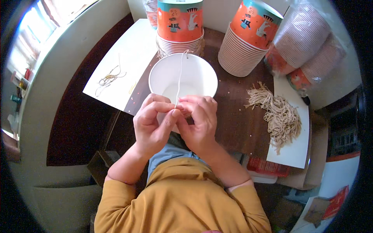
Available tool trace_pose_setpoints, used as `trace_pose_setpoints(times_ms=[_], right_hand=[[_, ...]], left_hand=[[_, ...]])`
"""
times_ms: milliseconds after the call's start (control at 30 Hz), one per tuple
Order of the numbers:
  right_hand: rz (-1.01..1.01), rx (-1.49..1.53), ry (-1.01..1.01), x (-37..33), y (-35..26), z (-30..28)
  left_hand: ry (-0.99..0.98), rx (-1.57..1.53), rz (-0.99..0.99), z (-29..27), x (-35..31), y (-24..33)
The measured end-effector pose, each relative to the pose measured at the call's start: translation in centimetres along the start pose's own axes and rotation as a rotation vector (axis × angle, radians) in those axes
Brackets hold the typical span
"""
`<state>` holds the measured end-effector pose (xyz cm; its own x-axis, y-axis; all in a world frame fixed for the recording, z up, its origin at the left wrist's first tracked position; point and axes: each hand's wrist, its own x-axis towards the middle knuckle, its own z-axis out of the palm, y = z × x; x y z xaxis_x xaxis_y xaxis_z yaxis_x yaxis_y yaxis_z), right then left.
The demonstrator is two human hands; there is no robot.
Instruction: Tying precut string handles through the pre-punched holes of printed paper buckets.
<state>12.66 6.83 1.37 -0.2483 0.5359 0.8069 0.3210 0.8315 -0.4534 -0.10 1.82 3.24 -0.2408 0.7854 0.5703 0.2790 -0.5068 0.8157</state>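
A white paper bucket (pixel 159 77) faces me with its open mouth on the brown table. From a hole at its far rim a pale cord (pixel 180 75) runs across the mouth toward me. My left hand (pixel 155 118) pinches the cord's near end between thumb and index finger. Right beside it, my right hand (pixel 200 120) is closed with its fingertips at the same spot, meeting the left thumb. The near rim of the bucket is hidden behind my hands, and what lies between the right fingertips is mostly covered.
Behind the bucket stands a stack of orange and teal paper buckets (pixel 180 23), with a second stack (pixel 248 37) to its right. Plastic-wrapped buckets (pixel 303 35) lie at the far right. A heap of beige cords (pixel 279 116) is on the right; loose strings (pixel 110 79) lie on white board (pixel 128 50).
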Motion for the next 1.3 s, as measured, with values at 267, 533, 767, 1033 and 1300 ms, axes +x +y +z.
trace_pose_setpoints(times_ms=[267, 533, 767, 1033, 1300], right_hand=[[0.0, -0.075, -0.087, -0.3, -0.2, 0.3], [0.079, -0.235, -0.345, 0.6, 0.1, -2.1], [0.334, -0.31, -0.443, 9.5, 5.6, -7.9], [0.384, -0.22, -0.595, 10.5, 7.1, -7.7], [-0.389, -0.1, -0.362, 15.9, 0.1, -6.5]], left_hand=[[0.016, -0.697, -0.143, -1.3, 1.1, 0.1], [-0.162, -0.99, -0.211, -1.3, 1.8, -2.2], [-0.234, -0.983, -0.135, -2.0, 2.8, -3.4], [0.054, -0.473, -0.376, -4.1, 3.2, -5.8], [-0.022, -0.49, -0.106, -6.2, 13.9, -1.9]])
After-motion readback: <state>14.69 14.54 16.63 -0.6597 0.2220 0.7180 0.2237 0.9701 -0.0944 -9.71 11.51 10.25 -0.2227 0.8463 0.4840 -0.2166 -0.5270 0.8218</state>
